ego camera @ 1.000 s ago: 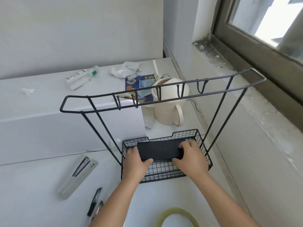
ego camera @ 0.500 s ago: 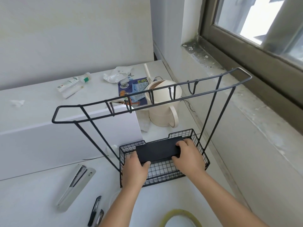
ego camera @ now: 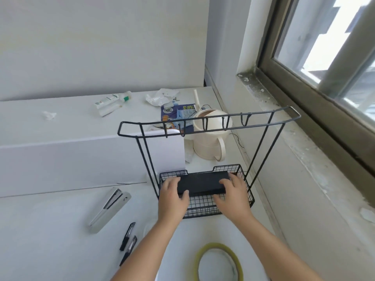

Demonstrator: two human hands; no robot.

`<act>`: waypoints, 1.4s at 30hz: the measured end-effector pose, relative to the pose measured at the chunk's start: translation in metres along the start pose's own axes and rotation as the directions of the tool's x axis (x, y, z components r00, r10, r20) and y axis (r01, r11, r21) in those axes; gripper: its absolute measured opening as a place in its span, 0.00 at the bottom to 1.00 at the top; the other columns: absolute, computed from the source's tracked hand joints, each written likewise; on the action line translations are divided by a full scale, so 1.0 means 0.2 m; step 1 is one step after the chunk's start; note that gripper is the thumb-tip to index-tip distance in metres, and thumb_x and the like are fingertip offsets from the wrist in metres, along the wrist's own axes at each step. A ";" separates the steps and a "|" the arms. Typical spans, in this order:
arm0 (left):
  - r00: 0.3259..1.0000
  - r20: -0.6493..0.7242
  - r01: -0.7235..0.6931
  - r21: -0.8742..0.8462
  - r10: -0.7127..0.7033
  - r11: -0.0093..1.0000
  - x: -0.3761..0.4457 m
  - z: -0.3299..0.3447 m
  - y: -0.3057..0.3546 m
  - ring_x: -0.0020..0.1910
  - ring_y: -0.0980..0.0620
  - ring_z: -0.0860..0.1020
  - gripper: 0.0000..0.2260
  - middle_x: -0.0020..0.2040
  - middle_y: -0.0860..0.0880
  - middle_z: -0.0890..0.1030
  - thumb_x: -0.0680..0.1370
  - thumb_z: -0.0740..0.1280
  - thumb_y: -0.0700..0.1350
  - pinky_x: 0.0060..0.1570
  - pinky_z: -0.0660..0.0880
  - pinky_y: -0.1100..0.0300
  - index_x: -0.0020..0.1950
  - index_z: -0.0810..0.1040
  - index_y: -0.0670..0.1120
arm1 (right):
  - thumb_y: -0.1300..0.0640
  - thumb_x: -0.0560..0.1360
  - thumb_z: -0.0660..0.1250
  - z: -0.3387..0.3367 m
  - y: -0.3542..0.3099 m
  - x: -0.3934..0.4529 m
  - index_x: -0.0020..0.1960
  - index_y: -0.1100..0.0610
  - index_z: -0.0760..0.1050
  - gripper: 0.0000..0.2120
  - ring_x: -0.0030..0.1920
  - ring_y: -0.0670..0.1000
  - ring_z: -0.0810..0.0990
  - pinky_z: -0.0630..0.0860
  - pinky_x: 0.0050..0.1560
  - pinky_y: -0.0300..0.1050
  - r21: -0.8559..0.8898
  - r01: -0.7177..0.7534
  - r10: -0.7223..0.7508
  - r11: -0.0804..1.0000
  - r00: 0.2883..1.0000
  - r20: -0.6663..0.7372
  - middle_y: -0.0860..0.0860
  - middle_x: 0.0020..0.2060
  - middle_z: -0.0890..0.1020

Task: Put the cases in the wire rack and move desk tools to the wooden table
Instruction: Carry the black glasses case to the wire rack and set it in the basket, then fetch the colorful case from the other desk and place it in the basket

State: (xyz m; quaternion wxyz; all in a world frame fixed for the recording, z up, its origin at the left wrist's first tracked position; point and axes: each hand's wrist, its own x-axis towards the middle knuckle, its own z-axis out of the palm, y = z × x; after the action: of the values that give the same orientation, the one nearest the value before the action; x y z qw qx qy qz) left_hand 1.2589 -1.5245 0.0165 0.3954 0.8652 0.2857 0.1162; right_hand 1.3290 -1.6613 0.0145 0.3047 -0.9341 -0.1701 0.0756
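Flat black case [ego camera: 200, 183] has settled lower into the black wire rack [ego camera: 205, 191]; both hands' fingers [ego camera: 225, 181] stay clamped on its ends.

- Plain white wall [ego camera: 91, 43] runs across the far side, bare and evenly lit.
- Dark-framed glass window [ego camera: 332, 57] on the right, bright daylight pouring through.
- Grey, flaking concrete sill [ego camera: 294, 126] slopes beneath it.
- White desk surface [ego camera: 40, 230] fills the near left, a raised white shelf [ego camera: 60, 155] behind it.
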 end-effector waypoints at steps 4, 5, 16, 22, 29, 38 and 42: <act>0.998 -0.027 -0.066 -0.205 0.062 0.977 -0.34 -0.17 -0.07 0.54 0.57 0.74 0.14 0.56 0.47 0.75 0.71 0.67 0.37 0.57 0.70 0.66 0.57 0.75 0.42 | 0.66 0.70 0.68 -0.04 -0.09 -0.35 0.55 0.64 0.75 0.13 0.64 0.58 0.68 0.64 0.62 0.47 0.220 0.113 -0.113 0.969 0.994 -0.010 0.59 0.59 0.74; 0.998 -0.038 -0.057 -0.260 0.049 0.964 -0.47 -0.21 -0.11 0.51 0.65 0.73 0.14 0.53 0.52 0.75 0.70 0.68 0.39 0.53 0.70 0.73 0.54 0.76 0.46 | 0.66 0.71 0.67 -0.04 -0.12 -0.44 0.54 0.61 0.75 0.12 0.61 0.56 0.70 0.67 0.60 0.46 0.284 0.128 -0.139 0.950 0.990 0.016 0.55 0.56 0.76; 0.664 -0.180 0.481 -0.641 -0.726 0.598 -2.38 -0.58 -0.69 0.46 0.70 0.78 0.23 0.43 0.61 0.84 0.72 0.65 0.31 0.41 0.72 0.80 0.40 0.80 0.63 | 0.50 0.60 0.68 0.33 -0.27 -1.80 0.43 0.32 0.75 0.15 0.52 0.35 0.76 0.71 0.50 0.21 0.522 0.110 -0.467 0.846 0.626 0.624 0.28 0.49 0.77; 0.390 -0.318 0.451 -0.752 -0.864 0.480 -3.00 -0.79 -0.99 0.39 0.75 0.77 0.16 0.46 0.52 0.83 0.71 0.65 0.29 0.37 0.71 0.82 0.44 0.77 0.51 | 0.59 0.64 0.73 0.63 -0.51 -2.37 0.45 0.34 0.76 0.21 0.50 0.43 0.80 0.72 0.45 0.21 0.443 0.128 -0.455 0.887 0.407 0.792 0.31 0.48 0.79; 0.457 -0.430 0.356 -0.714 -0.779 0.603 -3.37 -1.48 -1.56 0.50 0.69 0.75 0.13 0.53 0.52 0.76 0.74 0.63 0.34 0.44 0.70 0.81 0.56 0.72 0.48 | 0.57 0.72 0.67 1.13 -1.24 -2.98 0.48 0.39 0.68 0.15 0.53 0.34 0.74 0.67 0.48 0.17 0.504 0.186 -0.537 0.844 0.314 0.783 0.46 0.51 0.77; 0.341 -0.408 0.377 -0.765 -0.847 0.521 -3.57 -1.88 -2.07 0.47 0.65 0.78 0.12 0.51 0.46 0.78 0.72 0.64 0.31 0.39 0.71 0.82 0.51 0.74 0.45 | 0.66 0.73 0.65 1.49 -1.65 -3.17 0.46 0.41 0.69 0.18 0.53 0.44 0.77 0.72 0.49 0.26 0.400 0.194 -0.444 0.896 0.342 0.828 0.48 0.50 0.78; 0.365 -0.375 0.393 -0.768 -0.852 0.507 -3.42 -2.11 -2.33 0.49 0.64 0.74 0.12 0.53 0.47 0.76 0.74 0.63 0.33 0.41 0.73 0.73 0.54 0.72 0.46 | 0.65 0.73 0.65 1.72 -1.93 -3.06 0.51 0.50 0.72 0.13 0.55 0.51 0.76 0.72 0.50 0.31 0.420 0.180 -0.456 0.890 0.409 0.791 0.52 0.52 0.78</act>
State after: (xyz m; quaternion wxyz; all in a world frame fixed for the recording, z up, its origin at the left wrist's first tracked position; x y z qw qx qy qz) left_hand 0.3373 -1.4203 -0.0373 0.4917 0.3930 0.6911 0.3551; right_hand 0.5702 -1.4044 -0.0095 0.3069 -0.6614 -0.4649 0.5023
